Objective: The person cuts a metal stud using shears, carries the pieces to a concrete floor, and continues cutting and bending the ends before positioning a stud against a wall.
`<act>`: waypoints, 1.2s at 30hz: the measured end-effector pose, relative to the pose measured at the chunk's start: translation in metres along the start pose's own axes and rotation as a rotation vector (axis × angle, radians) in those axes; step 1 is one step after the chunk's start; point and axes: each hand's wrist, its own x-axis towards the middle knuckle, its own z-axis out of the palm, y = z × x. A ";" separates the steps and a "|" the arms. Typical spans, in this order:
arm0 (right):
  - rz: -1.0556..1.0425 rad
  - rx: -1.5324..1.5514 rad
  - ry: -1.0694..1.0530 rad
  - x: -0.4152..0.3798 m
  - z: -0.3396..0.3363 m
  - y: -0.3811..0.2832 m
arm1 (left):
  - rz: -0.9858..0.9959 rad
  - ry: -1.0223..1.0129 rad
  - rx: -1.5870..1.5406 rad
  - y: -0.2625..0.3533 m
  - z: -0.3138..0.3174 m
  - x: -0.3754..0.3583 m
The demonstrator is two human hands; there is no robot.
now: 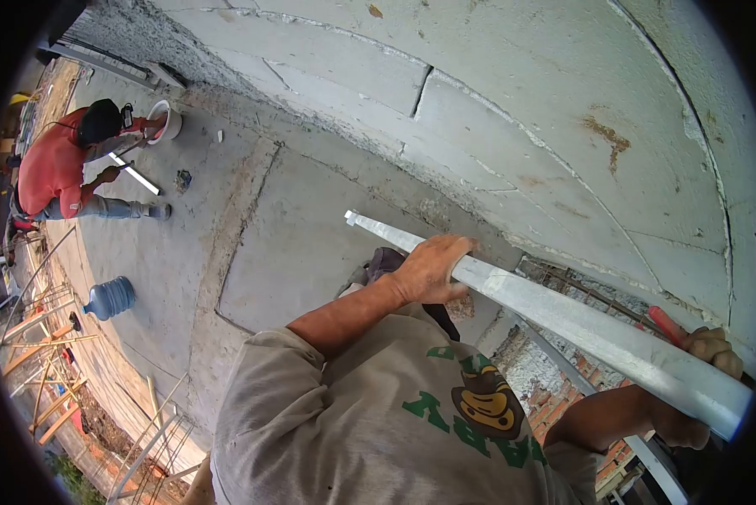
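A long galvanized metal bar (554, 307) runs slantwise in front of my torso, close to the block wall. My left hand (432, 268) wraps over its middle, fingers closed round it. Farther along, at the right edge, the curled fingers of my right hand (714, 352) show beyond the bar, and its wrist side shows on the near side. A red handle (665, 324) sticks out by those fingers; the rest of that tool is hidden. The bar's far end points over the concrete floor.
A pale block wall (512, 101) with open joints rises alongside. On the concrete floor (294, 227), a co-worker in a red shirt (54, 164) bends with one hand at a white bucket (166, 122), beside a metal piece (134, 172). A blue water jug (111, 298) lies nearby. Timber and rods (50, 370) line the left edge.
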 end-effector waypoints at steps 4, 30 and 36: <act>0.028 0.211 -0.106 0.000 0.025 -0.009 | 0.033 -0.066 0.023 -0.010 -0.007 -0.008; 0.374 0.102 0.716 0.013 0.153 -0.062 | 0.029 -0.404 -0.014 -0.071 -0.072 0.001; 0.530 -0.109 1.045 0.062 0.245 -0.113 | 0.156 -0.449 -0.063 -0.091 -0.114 -0.009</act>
